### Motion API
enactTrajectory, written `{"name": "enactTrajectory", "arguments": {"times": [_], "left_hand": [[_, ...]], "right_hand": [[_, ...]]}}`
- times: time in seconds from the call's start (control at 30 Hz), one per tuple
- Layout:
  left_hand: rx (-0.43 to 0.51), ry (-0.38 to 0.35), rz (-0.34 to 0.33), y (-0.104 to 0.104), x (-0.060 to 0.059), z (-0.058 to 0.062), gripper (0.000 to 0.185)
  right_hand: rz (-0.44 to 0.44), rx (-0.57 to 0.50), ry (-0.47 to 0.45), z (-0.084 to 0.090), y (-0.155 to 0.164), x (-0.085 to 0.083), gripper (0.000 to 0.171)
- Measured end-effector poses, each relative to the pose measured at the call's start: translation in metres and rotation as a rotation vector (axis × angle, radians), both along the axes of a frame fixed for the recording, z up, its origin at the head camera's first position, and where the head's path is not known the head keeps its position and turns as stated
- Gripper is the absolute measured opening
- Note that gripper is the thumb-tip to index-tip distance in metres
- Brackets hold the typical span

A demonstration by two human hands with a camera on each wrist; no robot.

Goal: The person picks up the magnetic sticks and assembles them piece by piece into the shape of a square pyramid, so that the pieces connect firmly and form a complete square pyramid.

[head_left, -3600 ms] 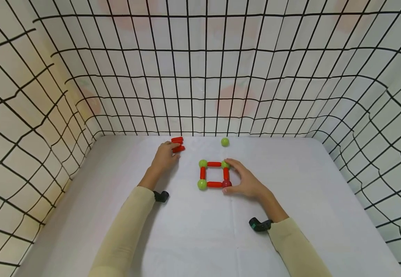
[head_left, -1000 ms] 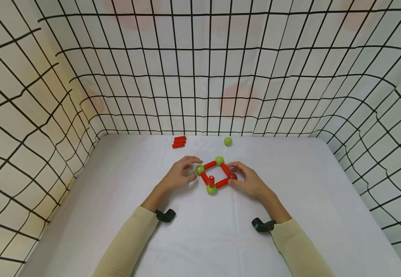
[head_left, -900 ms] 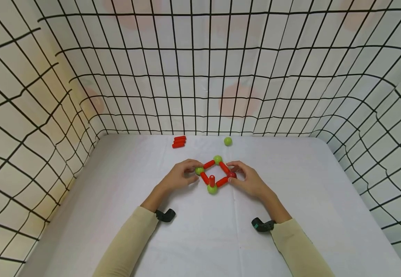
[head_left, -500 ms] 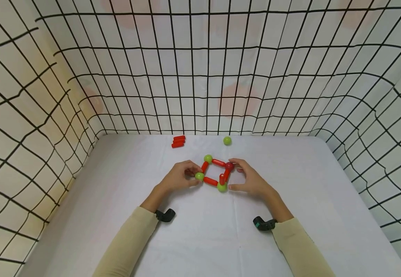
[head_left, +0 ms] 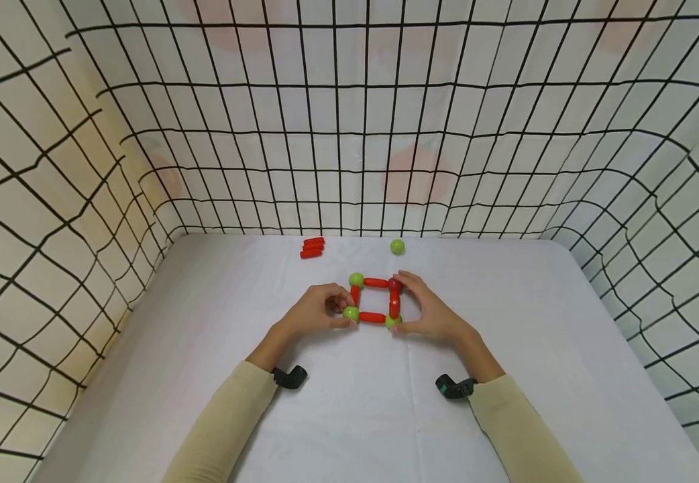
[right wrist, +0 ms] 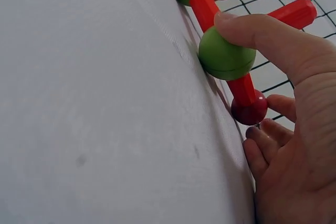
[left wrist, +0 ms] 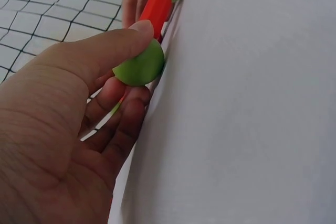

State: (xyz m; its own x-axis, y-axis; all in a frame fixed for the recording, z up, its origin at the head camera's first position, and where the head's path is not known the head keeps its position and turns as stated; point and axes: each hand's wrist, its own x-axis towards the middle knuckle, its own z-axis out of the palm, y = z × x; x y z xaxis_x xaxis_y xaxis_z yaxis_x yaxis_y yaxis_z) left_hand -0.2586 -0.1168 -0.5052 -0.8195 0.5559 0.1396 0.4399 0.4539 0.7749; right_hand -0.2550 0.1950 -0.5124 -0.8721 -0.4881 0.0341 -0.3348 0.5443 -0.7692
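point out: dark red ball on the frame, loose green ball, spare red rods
dark red ball [right wrist: 250, 109]: right wrist view, its rounded front.
loose green ball [head_left: 396, 246]: head view, centre of the ball.
spare red rods [head_left: 312, 247]: head view, the middle rod of the pile.

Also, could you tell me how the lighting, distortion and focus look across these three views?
Head view: even, soft light, faint shadows under the sleeves, grid walls bowed by the wide lens. Left wrist view: left hand fills the frame, slightly soft. Right wrist view: green ball sharp, no glare.
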Motion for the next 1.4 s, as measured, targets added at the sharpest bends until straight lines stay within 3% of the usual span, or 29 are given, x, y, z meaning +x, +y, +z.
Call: {"name": "enactTrajectory", "arguments": {"times": [0.3, 0.67, 1.07, 1.27, 1.4], "left_hand": [[0.033, -0.016, 0.027, -0.005, -0.007, 0.003, 0.038], [0.026, -0.021, 0.219, -0.027, -0.033, 0.01, 0.047], [-0.098, 0.109, 0.463, -0.04, -0.072, 0.022, 0.046], [-0.225, 0.138, 0.494, -0.04, -0.071, 0.014, 0.042], [-0.234, 0.17, 0.487, -0.039, -0.07, 0.013, 0.035]], "right_hand": [[0.0, -0.019, 0.01, -0.005, -0.002, -0.001, 0.106], [-0.022, -0.01, -0.02, -0.003, -0.003, 0.004, 0.106], [-0.029, -0.039, -0.018, -0.004, -0.002, 0.003, 0.106], [-0.021, -0.024, -0.019, -0.006, -0.001, 0.004, 0.106], [-0.02, -0.009, 0.007, -0.006, 0.0, 0.003, 0.106]]}}
